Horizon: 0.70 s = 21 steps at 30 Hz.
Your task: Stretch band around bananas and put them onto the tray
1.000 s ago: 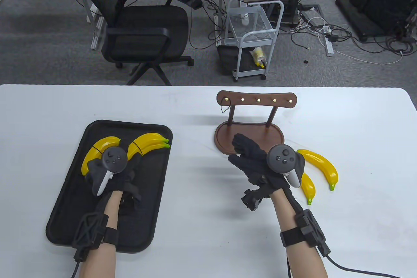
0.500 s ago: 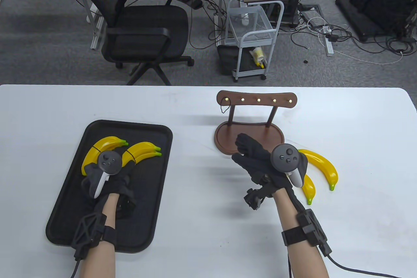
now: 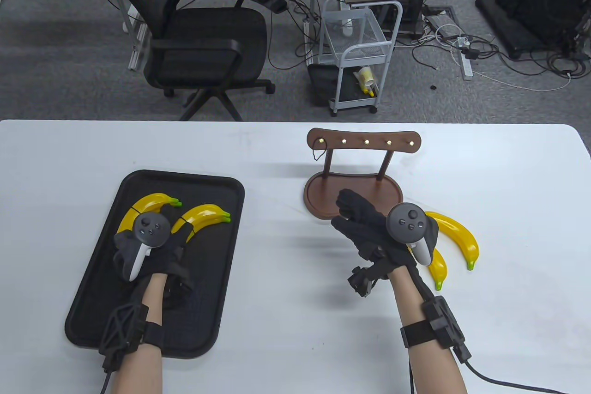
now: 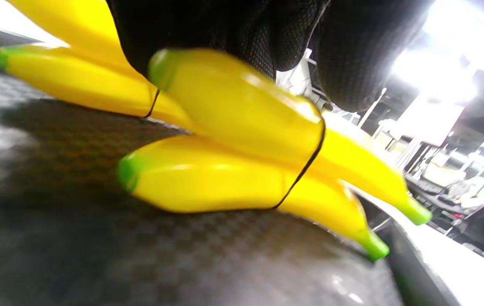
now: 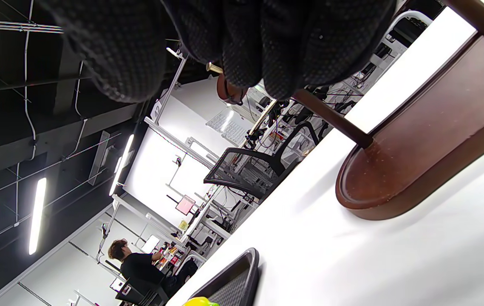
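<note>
A black tray (image 3: 106, 283) lies at the left of the table. On it are two pairs of yellow toy bananas, each bound by a thin black band: the left pair (image 3: 147, 202) and the right pair (image 3: 208, 215). My left hand (image 3: 173, 246) grips the right pair (image 4: 233, 170) from above; the pair rests on the tray floor (image 4: 97, 263), its band (image 4: 305, 170) around both bananas. My right hand (image 3: 346, 209) hovers with straight fingers over the wooden stand's base (image 3: 318, 190) and holds nothing. Two loose bananas (image 3: 455, 234) (image 3: 436, 267) lie to its right.
The wooden stand's hook bar (image 3: 364, 142) rises behind my right hand, a thin black band (image 3: 318, 151) hanging from its left hook. An office chair (image 3: 198, 43) and a small cart (image 3: 355, 52) stand on the floor beyond the table's far edge.
My left hand has drawn the right banded pair back and down onto the tray, closer to me. My right hand has drifted slightly to the right.
</note>
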Motion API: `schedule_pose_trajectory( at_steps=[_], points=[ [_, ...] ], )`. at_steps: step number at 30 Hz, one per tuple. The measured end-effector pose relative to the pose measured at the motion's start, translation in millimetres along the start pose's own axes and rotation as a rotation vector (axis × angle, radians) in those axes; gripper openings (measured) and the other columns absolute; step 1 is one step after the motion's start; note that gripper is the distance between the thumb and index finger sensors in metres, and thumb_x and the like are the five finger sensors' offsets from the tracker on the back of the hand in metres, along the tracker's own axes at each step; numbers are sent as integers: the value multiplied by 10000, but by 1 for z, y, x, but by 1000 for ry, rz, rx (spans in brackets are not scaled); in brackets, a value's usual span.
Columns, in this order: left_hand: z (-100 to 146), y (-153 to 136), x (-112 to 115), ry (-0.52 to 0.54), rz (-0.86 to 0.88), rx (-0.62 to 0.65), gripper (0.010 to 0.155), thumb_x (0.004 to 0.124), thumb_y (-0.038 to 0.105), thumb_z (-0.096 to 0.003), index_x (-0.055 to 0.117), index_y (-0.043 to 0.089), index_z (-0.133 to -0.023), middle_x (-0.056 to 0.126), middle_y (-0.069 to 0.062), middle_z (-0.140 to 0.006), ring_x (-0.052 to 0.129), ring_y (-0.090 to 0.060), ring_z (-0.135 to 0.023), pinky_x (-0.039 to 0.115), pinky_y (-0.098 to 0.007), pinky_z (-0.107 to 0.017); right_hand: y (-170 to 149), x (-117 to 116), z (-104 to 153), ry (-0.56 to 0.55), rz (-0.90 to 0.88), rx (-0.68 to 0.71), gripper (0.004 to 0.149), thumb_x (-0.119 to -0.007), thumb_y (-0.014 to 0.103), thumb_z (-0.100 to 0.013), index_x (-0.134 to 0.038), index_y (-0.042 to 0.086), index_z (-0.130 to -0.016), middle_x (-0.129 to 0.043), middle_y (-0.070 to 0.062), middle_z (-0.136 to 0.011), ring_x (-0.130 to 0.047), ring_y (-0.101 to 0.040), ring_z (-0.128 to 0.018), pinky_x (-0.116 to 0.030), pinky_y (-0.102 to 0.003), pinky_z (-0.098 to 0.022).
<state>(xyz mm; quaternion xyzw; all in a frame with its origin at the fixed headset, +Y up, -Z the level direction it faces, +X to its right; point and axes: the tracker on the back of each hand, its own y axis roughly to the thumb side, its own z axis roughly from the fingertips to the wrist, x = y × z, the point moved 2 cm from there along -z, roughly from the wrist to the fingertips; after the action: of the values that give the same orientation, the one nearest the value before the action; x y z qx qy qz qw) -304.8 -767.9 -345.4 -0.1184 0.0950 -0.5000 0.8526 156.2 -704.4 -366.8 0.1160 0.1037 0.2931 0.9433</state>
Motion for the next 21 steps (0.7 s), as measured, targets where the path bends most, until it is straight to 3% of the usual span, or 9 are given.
schedule_pose_trajectory(
  at_steps=[13,21],
  points=[
    [26,69,-42,70,150,270,657,756,493,-605,487,224,-1141,654,-47,-1179,768,-348,-1042,640,-534,-776,-2,0,0,-1,3,-17,686,-797,400,-547,-534,78,-1093,-665,-200,-1073,-768,-444,-906,-726,-547,-596],
    [53,118,-42,19,213,489,638,717,525,-619,480,251,-1144,594,-36,-1216,712,-341,-1089,610,-519,-807,-5,-4,-5,-43,-54,-57,681,-795,414,-545,-553,77,-1085,-683,-199,-1062,-777,-444,-898,-729,-551,-589]
  ],
)
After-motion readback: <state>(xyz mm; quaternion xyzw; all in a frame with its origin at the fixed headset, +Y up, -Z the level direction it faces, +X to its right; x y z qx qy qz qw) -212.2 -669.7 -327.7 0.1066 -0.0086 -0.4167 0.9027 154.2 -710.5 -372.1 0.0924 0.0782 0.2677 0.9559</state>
